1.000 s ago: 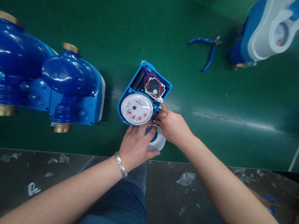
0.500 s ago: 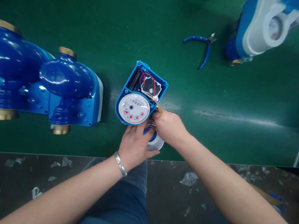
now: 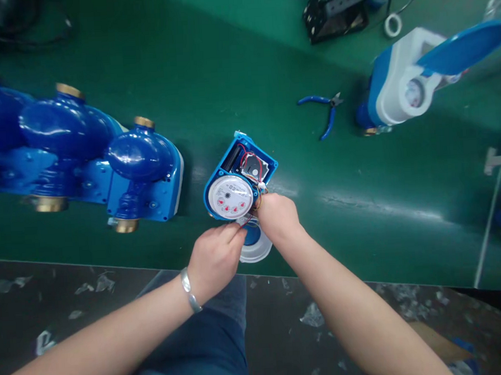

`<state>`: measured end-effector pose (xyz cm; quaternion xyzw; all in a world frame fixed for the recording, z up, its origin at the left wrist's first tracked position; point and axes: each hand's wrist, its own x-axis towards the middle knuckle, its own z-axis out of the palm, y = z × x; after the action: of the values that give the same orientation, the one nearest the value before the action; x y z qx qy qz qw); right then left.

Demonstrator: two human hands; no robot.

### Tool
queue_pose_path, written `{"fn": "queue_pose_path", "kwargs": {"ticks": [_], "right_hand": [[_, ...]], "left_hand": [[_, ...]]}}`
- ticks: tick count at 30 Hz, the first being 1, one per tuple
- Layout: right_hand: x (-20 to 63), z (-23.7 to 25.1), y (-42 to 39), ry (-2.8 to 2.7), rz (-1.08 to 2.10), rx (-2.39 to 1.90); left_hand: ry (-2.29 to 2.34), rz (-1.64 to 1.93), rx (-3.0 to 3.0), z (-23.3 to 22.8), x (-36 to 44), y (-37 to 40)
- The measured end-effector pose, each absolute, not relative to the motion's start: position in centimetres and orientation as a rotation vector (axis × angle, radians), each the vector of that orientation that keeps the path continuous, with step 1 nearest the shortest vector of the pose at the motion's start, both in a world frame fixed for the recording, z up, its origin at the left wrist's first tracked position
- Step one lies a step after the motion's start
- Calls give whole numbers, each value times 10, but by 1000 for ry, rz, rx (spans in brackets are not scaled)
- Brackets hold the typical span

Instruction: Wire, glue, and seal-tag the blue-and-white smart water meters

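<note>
An opened water meter (image 3: 231, 196) with a white dial and red pointers lies in a blue housing on the green table. In its upper compartment are a black cylinder, red wires and a dark square part. Below the dial, my left hand (image 3: 216, 256) is closed in a pinch on thin dark and red wires (image 3: 247, 220). My right hand (image 3: 279, 217) is closed at the housing's lower right side, where yellow and dark wires loop into its fingers; its fingertips are partly hidden. A white cover (image 3: 258, 251) with a blue inside lies beneath and between both hands.
Several blue meters with brass ends (image 3: 142, 159) stand at left. Blue-handled cutting pliers (image 3: 329, 109) lie open to the right. Beyond them is a white-and-blue meter (image 3: 396, 84) with its lid raised. A black metal bracket (image 3: 338, 15) and a white ring (image 3: 393, 25) are at the back.
My left hand has drawn back slightly to the left and gone from spread fingers to a pinch on the wires, uncovering more of the white cover. The view has shifted, showing more of the table's back.
</note>
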<state>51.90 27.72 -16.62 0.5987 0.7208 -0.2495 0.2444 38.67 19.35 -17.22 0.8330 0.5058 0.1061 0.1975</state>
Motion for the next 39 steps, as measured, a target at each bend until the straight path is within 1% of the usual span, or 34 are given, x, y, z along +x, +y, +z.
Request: {"fn": "queue_pose_path", "kwargs": {"ticks": [4,7,11,12,13,14,16,17,18,19,21,23,27,29,31,35,37,39], "right_hand": [[531,-173,267,2069,-713,1692],[546,-168,257,2154,-789,1777],[560,-148,241,2049,-696,2184],[561,-143,236,2057,-723,2302],[560,-139,231,2094,-830,2394],[558,-136,225,2151,-1031,2431],[551,-134,216,2215,-1573,2317],[546,-135,212,2200,-1807,2216],[542,-137,209,2167,-1976,2147],[538,-140,207,2128,-2082,2131],[532,-147,205,2069,-2174,2246],[531,-154,206,2068,-2163,2393],[538,-156,211,2108,-1995,2553],[542,-154,214,2092,-1943,2581],[544,-154,216,2098,-1902,2602],[542,-163,219,2028,-1841,2776],[539,-167,220,1981,-1776,2860],[536,-169,221,2022,-1714,2879]], "left_hand": [[1508,339,2223,-158,378,202],[1535,290,2107,-149,374,210],[1497,346,1722,-142,376,217],[1483,373,1594,-141,378,219],[1460,399,1467,-140,381,220],[1431,424,1348,-140,383,221],[1353,477,1162,-139,388,222],[1313,505,1103,-138,391,222],[1278,530,1064,-138,393,221],[1250,552,1045,-138,394,220],[1222,568,1080,-136,395,218],[1286,520,1268,-130,394,220],[1555,443,1972,-109,394,246],[1430,438,2291,-101,398,268],[1217,308,2503,-98,403,290],[1053,-77,2594,-102,413,314],[1052,-131,2552,-105,413,315],[1073,-54,2467,-106,411,312]]}}
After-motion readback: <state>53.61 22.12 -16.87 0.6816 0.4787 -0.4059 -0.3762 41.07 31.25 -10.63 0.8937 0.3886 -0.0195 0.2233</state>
